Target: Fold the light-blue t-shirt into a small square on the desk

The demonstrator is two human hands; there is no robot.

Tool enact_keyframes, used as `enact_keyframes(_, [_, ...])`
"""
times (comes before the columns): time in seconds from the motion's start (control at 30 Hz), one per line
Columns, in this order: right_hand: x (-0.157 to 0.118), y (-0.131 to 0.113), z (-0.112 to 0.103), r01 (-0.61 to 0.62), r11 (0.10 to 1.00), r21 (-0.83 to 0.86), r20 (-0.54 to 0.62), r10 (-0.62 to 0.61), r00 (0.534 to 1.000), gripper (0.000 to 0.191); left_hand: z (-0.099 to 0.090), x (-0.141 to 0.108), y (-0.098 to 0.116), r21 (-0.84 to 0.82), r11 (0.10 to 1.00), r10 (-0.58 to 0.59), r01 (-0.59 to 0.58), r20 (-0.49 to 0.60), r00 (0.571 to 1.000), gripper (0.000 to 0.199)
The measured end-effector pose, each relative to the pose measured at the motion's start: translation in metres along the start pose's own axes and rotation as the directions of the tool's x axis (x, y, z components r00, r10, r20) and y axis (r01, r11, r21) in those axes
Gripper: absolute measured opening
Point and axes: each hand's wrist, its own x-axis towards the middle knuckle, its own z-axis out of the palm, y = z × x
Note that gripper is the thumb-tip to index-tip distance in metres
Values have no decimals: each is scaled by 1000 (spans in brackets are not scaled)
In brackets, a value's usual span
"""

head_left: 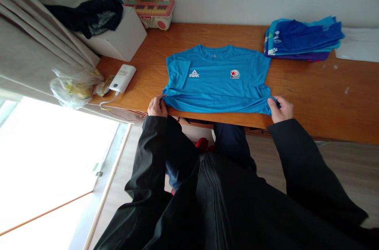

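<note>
From the head view, your left hand (157,107) pinches the near left corner of the blue T-shirt (217,80), fingers closed on the cloth. Your right hand (281,109) grips the near right corner the same way, fingers curled tight on the fabric. The shirt lies flat, chest side up, on the wooden table (310,96), its lower edge at the near rim. A stack of folded blue shirts (302,39) sits at the far right, well apart. To the left lie a white charger (122,78), a white box (118,39) and a plastic bag (72,88).
</note>
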Motion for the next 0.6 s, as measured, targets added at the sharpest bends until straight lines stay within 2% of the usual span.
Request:
enact_keyframes(0.1, [0, -8, -3, -53, 999, 9, 9, 53, 999, 43, 1, 1, -3, -17, 1000, -1, 2, 20, 1000, 37])
enact_keyframes(0.27, [-1, -27, -10, -151, 987, 49, 68, 148, 987, 24, 1, 2, -3, -34, 999, 21, -21, 8, 1000, 39])
enact_keyframes(0.37, [-1, -33, -12, -188, 981, 45, 62, 185, 981, 26, 1, 3, -1, -37, 999, 32, -32, 0, 999, 40])
enact_keyframes(0.6, [-1, -12, -5, -85, 996, 22, 33, 84, 996, 34, 2, 3, 1, -29, 999, 41, -42, -23, 999, 40])
